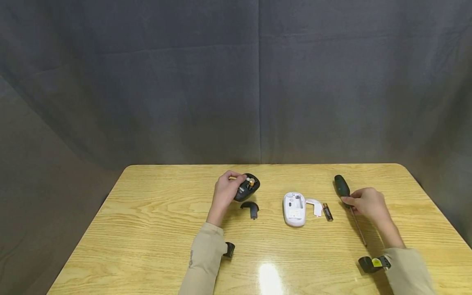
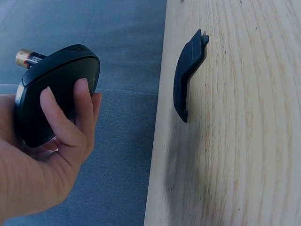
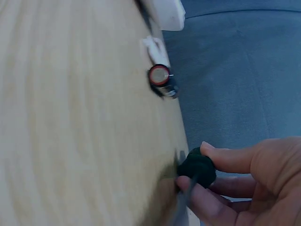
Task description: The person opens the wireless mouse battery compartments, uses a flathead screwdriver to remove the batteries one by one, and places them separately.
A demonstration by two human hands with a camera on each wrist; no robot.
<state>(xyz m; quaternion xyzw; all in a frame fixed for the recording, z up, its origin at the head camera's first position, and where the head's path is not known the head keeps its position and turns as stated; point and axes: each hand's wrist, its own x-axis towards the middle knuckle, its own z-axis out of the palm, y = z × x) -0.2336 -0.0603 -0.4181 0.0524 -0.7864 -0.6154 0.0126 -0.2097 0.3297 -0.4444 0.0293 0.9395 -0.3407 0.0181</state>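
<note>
A black computer mouse (image 1: pixel 241 194) is gripped in my left hand (image 1: pixel 225 189), its underside turned up. From its compartment a battery (image 2: pixel 29 59) sticks out at an angle. Just below it on the table lies the black battery cover (image 1: pixel 253 209). My right hand (image 1: pixel 368 204) pinches a screwdriver (image 1: pixel 342 186) near where its dark green handle meets the shaft. The shaft points toward the table's front. In the right wrist view, the green handle sits between thumb and fingers.
A white mouse (image 1: pixel 294 213) lies underside up with its compartment uncovered. Beside it are a white battery cover (image 1: pixel 315 206) and a loose battery (image 1: pixel 327 212). A grey curtain (image 1: pixel 184 102) hangs behind the wooden table (image 1: pixel 155 229).
</note>
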